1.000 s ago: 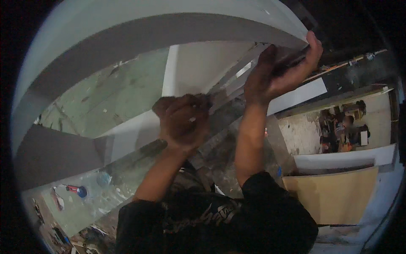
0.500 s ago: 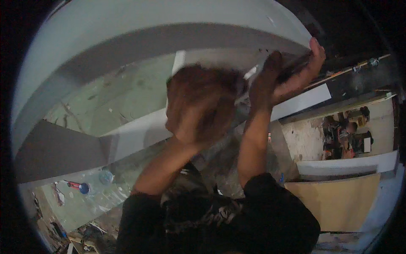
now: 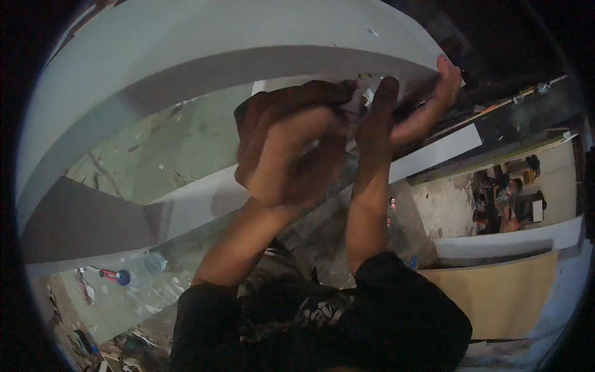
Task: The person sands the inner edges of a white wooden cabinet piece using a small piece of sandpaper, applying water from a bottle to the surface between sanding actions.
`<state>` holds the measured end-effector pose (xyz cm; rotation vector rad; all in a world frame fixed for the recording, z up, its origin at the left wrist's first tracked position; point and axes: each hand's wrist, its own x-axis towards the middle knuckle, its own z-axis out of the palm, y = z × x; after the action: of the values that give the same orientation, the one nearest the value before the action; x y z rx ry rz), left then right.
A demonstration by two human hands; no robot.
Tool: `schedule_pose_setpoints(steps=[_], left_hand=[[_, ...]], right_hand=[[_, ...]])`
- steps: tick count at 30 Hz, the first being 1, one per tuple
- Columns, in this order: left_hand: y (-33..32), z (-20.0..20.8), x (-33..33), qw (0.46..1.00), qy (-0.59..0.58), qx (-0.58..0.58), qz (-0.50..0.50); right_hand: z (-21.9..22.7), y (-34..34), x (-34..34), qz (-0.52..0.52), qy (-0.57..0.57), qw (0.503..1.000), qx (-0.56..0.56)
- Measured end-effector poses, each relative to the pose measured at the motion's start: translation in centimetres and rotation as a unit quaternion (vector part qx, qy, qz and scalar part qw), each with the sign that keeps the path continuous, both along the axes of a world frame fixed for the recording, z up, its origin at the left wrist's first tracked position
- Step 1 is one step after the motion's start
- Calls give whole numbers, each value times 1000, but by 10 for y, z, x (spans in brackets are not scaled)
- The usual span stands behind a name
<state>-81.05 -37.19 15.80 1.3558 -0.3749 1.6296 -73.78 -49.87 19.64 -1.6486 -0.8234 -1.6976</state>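
Note:
A large white panel [image 3: 248, 28] curves across the top, joined to other boards in a frame with a grey side board [image 3: 87, 220] and a white lower board [image 3: 195, 186]. My left hand [image 3: 288, 146] is closed beside the frame's right end, its fingers curled; what they hold, if anything, is hidden. Against that end, my right hand [image 3: 406, 115] grips the panel's corner, thumb on the inner side and fingers round the outer edge. A small bright spot [image 3: 369, 96] shows between the two hands, too small to name.
On the greenish surface [image 3: 99, 310] at lower left lie a slim red tool [image 3: 110, 274], a round blue piece [image 3: 124, 277] and a clear plastic container [image 3: 155, 263]. Scraps litter the lower left edge. A tan board [image 3: 505, 297] and dark clutter [image 3: 505, 195] are at right.
My left hand, blurred before, now shows clearly with curled fingers. My right hand has shifted slightly left in the picture, still at the panel's corner.

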Motion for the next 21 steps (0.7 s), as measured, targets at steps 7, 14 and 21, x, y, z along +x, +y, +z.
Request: schedule_pose_setpoints(steps=[7, 14, 21], left_hand=[[1, -27, -21, 996, 83, 28, 17], [2, 18, 8, 999, -45, 9, 14], [3, -35, -18, 993, 93, 70, -3]], right_hand=[[4, -8, -3, -8, -1, 999, -31], [1, -1, -1, 58, 45, 997, 12], [0, -8, 2, 34, 14, 999, -2]])
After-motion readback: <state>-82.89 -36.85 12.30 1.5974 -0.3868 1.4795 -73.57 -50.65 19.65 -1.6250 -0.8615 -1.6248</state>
